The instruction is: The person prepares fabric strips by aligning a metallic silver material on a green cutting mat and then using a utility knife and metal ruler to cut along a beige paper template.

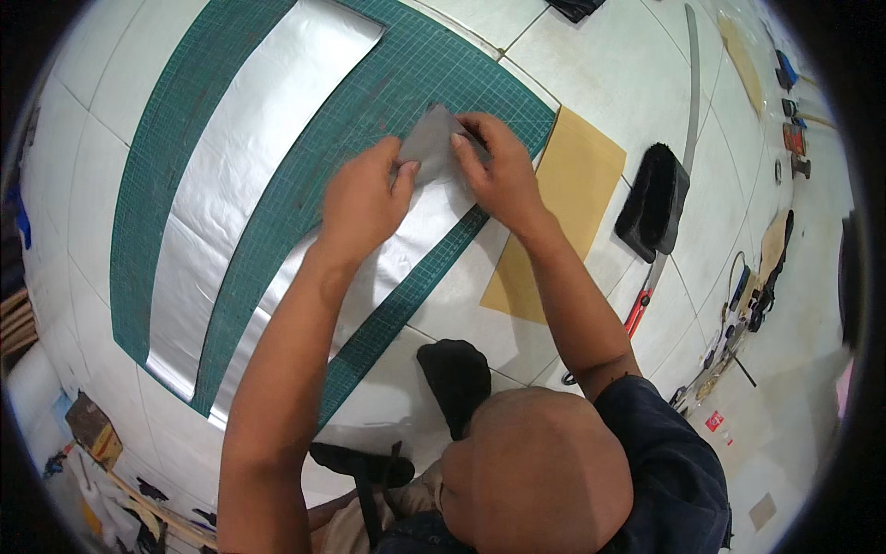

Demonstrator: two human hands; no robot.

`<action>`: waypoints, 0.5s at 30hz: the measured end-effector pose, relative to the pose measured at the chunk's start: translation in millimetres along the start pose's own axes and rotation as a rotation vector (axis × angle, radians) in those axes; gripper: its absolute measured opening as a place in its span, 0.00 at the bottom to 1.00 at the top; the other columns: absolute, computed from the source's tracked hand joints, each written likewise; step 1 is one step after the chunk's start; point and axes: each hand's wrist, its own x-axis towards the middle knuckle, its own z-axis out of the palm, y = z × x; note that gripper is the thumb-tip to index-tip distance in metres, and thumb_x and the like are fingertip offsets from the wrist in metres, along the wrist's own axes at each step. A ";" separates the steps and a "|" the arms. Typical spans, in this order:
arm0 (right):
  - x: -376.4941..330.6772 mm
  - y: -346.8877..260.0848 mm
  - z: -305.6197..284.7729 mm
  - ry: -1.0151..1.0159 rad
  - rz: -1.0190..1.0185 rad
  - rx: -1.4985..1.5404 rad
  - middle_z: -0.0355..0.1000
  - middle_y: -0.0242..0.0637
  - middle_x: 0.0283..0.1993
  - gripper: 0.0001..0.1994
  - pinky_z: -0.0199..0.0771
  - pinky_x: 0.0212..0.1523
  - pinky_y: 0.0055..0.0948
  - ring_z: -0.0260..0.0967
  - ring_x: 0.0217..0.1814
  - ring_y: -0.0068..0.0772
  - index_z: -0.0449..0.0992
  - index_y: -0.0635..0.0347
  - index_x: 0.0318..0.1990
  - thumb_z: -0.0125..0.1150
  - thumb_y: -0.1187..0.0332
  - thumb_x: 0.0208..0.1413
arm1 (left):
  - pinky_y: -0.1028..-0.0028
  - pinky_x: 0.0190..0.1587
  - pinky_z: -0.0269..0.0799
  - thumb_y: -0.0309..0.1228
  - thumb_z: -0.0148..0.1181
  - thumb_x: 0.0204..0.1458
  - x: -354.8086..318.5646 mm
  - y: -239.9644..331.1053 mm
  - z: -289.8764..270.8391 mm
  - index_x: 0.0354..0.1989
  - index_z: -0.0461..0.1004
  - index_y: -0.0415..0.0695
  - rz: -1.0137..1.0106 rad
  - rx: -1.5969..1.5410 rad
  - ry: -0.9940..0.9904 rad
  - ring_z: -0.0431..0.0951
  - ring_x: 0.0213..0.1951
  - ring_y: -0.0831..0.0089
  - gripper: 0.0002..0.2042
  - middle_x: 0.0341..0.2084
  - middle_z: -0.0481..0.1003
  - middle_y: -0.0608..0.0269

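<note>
Left hand (362, 198) and right hand (494, 171) both pinch the grey folded piece (429, 138) shut at centre frame; uneven pull could crease the silver sheet (388, 258).

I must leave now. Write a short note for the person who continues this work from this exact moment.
Left hand and right hand both pinch the folded-up end of the silver sheet strip, which lies on the green cutting mat. A second silver strip lies flat on the mat to the left, untouched. Brown paper and a black brush lie to the right. Done: fold started. Left: the remaining length still lies flat.
</note>
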 end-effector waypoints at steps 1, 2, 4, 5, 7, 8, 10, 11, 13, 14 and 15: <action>-1.4 1.1 6.5 0.006 0.001 -0.002 0.73 0.48 0.43 0.13 0.72 0.49 0.39 0.73 0.47 0.49 0.74 0.63 0.49 0.56 0.68 0.60 | 0.56 0.37 0.72 0.33 0.57 0.56 -1.0 3.1 3.0 0.43 0.73 0.36 0.006 0.001 -0.002 0.78 0.34 0.48 0.13 0.32 0.77 0.44; -2.2 0.9 15.3 0.073 -0.041 -0.075 0.73 0.49 0.43 0.14 0.71 0.49 0.41 0.72 0.47 0.50 0.73 0.64 0.52 0.55 0.68 0.60 | 0.55 0.38 0.72 0.33 0.56 0.57 -2.1 4.8 5.6 0.41 0.72 0.36 -0.009 0.038 0.025 0.78 0.35 0.47 0.12 0.33 0.77 0.44; -1.7 -0.8 26.6 0.144 -0.084 -0.153 0.72 0.49 0.44 0.16 0.71 0.49 0.42 0.72 0.46 0.51 0.72 0.64 0.54 0.53 0.69 0.61 | 0.54 0.38 0.72 0.33 0.55 0.58 -1.9 2.6 10.6 0.40 0.71 0.37 -0.018 0.072 0.053 0.78 0.37 0.47 0.11 0.34 0.77 0.44; -0.7 -2.6 29.9 0.136 -0.056 -0.186 0.72 0.48 0.43 0.16 0.70 0.49 0.43 0.71 0.46 0.51 0.72 0.63 0.56 0.52 0.69 0.61 | 0.53 0.37 0.71 0.35 0.56 0.58 -1.3 -0.1 13.7 0.41 0.71 0.37 -0.001 0.043 0.102 0.78 0.35 0.44 0.12 0.32 0.77 0.42; -0.7 -0.4 32.2 0.129 -0.027 -0.219 0.72 0.48 0.42 0.17 0.69 0.49 0.45 0.70 0.45 0.50 0.71 0.63 0.57 0.51 0.69 0.61 | 0.53 0.35 0.70 0.36 0.57 0.58 -0.6 -0.8 15.4 0.42 0.71 0.38 0.017 0.015 0.151 0.77 0.34 0.41 0.13 0.31 0.77 0.40; -0.9 1.8 33.3 0.117 -0.025 -0.238 0.72 0.47 0.42 0.17 0.68 0.49 0.44 0.70 0.44 0.49 0.71 0.62 0.57 0.51 0.69 0.62 | 0.53 0.37 0.71 0.35 0.55 0.58 -0.8 2.0 14.6 0.41 0.71 0.37 0.023 0.041 0.146 0.77 0.36 0.43 0.12 0.33 0.77 0.42; -1.8 3.5 34.6 0.104 -0.025 -0.255 0.71 0.46 0.41 0.17 0.66 0.48 0.44 0.70 0.44 0.48 0.72 0.62 0.56 0.51 0.69 0.62 | 0.53 0.39 0.72 0.34 0.54 0.59 0.3 4.0 14.9 0.40 0.70 0.37 0.027 0.069 0.142 0.78 0.38 0.46 0.11 0.34 0.77 0.44; -2.7 3.3 34.6 0.108 -0.037 -0.248 0.71 0.45 0.41 0.17 0.66 0.47 0.44 0.69 0.44 0.47 0.72 0.62 0.56 0.51 0.68 0.62 | 0.52 0.38 0.71 0.36 0.54 0.59 2.8 3.3 15.5 0.38 0.69 0.37 0.012 0.066 0.132 0.77 0.37 0.43 0.12 0.32 0.76 0.42; -3.7 3.8 34.8 0.111 -0.051 -0.240 0.71 0.44 0.40 0.17 0.65 0.47 0.43 0.69 0.44 0.46 0.72 0.61 0.56 0.52 0.68 0.62 | 0.51 0.37 0.70 0.37 0.55 0.59 5.1 1.3 16.4 0.37 0.69 0.38 -0.002 0.064 0.122 0.77 0.36 0.40 0.13 0.30 0.76 0.39; -4.2 5.2 35.4 0.106 -0.060 -0.245 0.71 0.44 0.40 0.17 0.65 0.46 0.43 0.69 0.44 0.46 0.72 0.61 0.56 0.52 0.68 0.61 | 0.51 0.37 0.69 0.37 0.55 0.59 5.7 0.2 17.0 0.36 0.68 0.38 -0.010 0.056 0.117 0.76 0.35 0.39 0.12 0.30 0.76 0.39; -4.6 6.3 36.1 0.101 -0.069 -0.249 0.71 0.43 0.40 0.17 0.64 0.45 0.43 0.69 0.44 0.45 0.73 0.60 0.56 0.52 0.67 0.61 | 0.51 0.36 0.69 0.37 0.55 0.59 6.2 -0.7 17.6 0.36 0.68 0.38 -0.018 0.049 0.112 0.76 0.35 0.39 0.12 0.30 0.76 0.39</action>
